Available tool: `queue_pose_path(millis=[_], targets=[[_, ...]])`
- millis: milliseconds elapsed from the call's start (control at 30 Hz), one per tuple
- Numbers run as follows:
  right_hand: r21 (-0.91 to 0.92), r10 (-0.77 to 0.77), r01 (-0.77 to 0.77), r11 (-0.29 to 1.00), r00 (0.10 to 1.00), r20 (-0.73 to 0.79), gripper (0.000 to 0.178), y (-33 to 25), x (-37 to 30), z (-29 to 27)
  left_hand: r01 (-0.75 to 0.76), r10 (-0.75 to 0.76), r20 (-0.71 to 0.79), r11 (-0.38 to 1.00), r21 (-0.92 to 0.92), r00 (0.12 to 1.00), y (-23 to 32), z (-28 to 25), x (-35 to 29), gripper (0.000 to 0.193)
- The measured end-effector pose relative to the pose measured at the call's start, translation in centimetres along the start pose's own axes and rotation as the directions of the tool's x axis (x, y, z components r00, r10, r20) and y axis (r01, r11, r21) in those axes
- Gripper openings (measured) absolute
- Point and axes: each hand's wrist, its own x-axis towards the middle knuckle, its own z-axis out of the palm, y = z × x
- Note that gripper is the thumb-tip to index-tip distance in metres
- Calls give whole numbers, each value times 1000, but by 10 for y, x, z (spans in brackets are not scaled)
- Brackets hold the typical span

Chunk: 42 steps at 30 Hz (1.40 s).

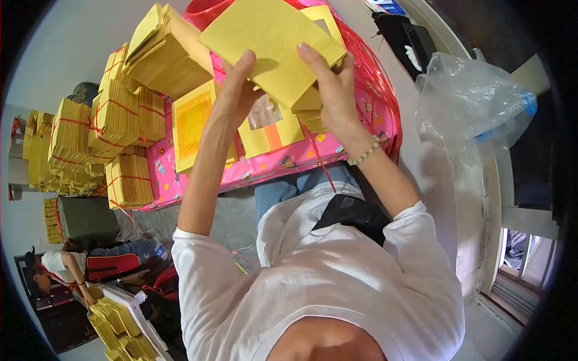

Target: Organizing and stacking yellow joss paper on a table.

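Observation:
Above a pink patterned tablecloth (256,170), I hold a stack of yellow joss paper (274,48) with a ribbed surface. My left hand (238,93) grips its near-left edge, thumb on top. My right hand (337,90) is closed round its right corner, thumb also on top; more folded yellow paper shows beneath, beside that palm. Under my hands lies yellow paper with a silver square and an orange strip (274,137). Left of it rests a pile with an orange printed square (194,117). A tall loose stack of yellow paper (165,60) stands at the far left of the table.
Bundles tied with red cord (114,117) are piled along the table's left side. Loose red cords (382,78) run down the right edge, and a red basin (201,11) sits behind. A clear plastic bag (469,102) is at right. Another person (69,265) handles yellow paper at lower left.

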Motion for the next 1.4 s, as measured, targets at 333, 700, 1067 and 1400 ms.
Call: queue_pose_path(millis=[333,700,1067,1400], targets=[[-391,256,-195,899,960,110,61,-48,-2,-44,223,-219,82,974,-46,972,10,-8,44,39],[-614,349,-241,751,935,60,63,-29,6,-96,457,-467,270,884,102,842,-31,9,72,54],[-779,391,-172,603,915,101,65,-49,9,-117,522,-517,263,851,55,815,-63,20,73,57],[-763,242,46,645,935,260,60,-19,37,-138,535,-534,188,843,49,824,-71,18,82,54]])
